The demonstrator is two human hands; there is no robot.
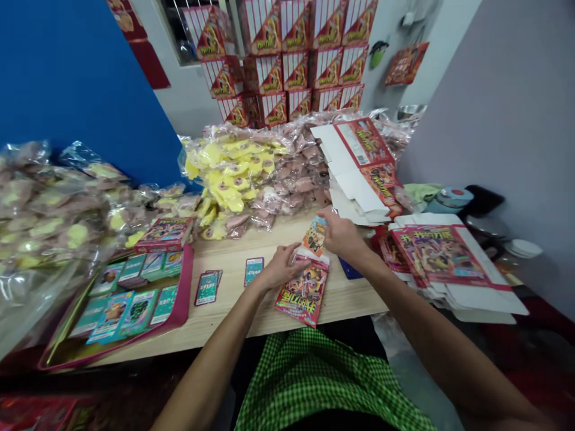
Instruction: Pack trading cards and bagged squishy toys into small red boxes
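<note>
Orange packet [313, 239], perhaps a card, is pinched by the right hand [340, 235], left hand [282, 267] clasping the red carton [306, 292].

The glossy red rectangular package [304, 292] is printed with yellow lettering and multicoloured figures. The small orange rectangular card [313, 238] is topped with light blue. The teal rectangular cards [207, 288] are lettered in white. The green cloth garment [314, 380] is checked with black. The plastic-bagged plush toys [231, 179] are coloured yellow and brownish pink.
</note>
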